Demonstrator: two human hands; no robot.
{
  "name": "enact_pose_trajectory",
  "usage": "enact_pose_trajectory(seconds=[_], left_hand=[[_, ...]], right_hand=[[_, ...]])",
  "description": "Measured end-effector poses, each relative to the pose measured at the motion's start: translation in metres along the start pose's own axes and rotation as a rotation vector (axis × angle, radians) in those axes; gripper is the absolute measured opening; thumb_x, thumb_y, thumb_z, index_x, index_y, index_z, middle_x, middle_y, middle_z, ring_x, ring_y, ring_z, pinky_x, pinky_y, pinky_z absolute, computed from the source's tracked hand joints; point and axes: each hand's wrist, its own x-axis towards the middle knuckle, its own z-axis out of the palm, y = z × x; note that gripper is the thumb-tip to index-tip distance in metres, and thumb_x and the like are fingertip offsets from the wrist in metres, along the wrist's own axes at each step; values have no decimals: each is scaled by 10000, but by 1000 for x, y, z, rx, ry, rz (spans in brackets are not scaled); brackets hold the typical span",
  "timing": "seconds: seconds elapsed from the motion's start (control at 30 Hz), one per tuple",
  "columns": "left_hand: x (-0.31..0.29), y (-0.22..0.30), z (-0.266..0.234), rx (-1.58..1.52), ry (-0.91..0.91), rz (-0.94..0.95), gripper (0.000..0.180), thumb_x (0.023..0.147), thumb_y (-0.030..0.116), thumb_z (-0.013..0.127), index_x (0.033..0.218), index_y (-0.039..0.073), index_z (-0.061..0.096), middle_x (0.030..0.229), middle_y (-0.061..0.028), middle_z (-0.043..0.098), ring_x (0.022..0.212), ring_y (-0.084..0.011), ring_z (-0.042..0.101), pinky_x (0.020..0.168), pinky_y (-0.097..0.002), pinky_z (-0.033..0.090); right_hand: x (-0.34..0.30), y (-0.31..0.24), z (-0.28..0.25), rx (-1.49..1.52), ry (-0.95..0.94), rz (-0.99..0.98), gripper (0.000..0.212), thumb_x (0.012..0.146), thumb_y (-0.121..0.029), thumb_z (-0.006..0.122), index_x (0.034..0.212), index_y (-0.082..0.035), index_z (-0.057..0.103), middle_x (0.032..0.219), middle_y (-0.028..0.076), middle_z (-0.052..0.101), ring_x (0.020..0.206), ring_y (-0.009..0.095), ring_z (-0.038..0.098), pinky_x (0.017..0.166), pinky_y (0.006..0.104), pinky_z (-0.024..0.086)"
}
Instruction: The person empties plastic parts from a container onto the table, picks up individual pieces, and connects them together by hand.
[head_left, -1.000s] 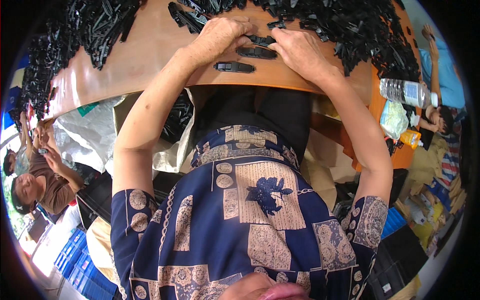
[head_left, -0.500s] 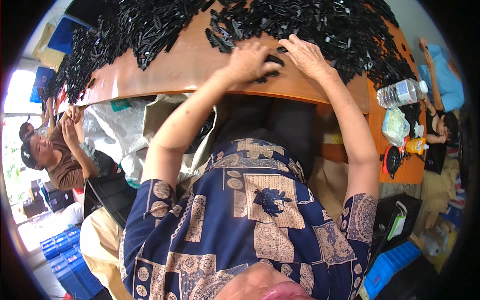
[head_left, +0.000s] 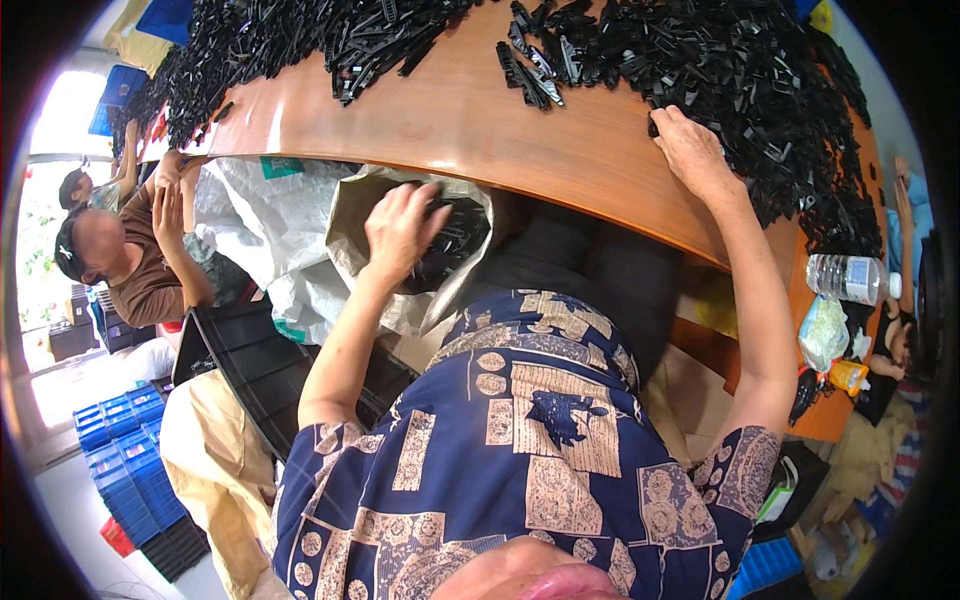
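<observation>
Black piece (head_left: 653, 125) is pinched by the right hand (head_left: 693, 150) beside the heap (head_left: 765, 120); over the sack (head_left: 345, 215), the left hand's (head_left: 398, 232) blurred grip cannot be told.

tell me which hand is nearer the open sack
Left. The left hand is at the mouth of the sack; the right hand is farther off, at the table beside the black parts.

A workshop: black plastic parts (head_left: 730, 75) heaped on a table (head_left: 540, 140) just beyond the right fingers (head_left: 673, 122), an open sack (head_left: 347, 205) of dark pieces (head_left: 462, 240) beneath the left fingers (head_left: 406, 200), and, well left of those, a co-worker (head_left: 150, 265) and stacked blue crates (head_left: 125, 460)
</observation>
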Motion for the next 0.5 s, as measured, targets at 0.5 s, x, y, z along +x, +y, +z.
enact_pose_trajectory(seconds=[0.5], left_hand=[[177,16,21,-139,7,363,356,830,67,693,1180,123,655,1164,-83,630,1058,-299,610,901,-400,509]], right_hand=[[-1,-31,3,58,78,61,259,923,-179,685,1077,-19,553,1100,184,566,1019,378,650,819,477,572]])
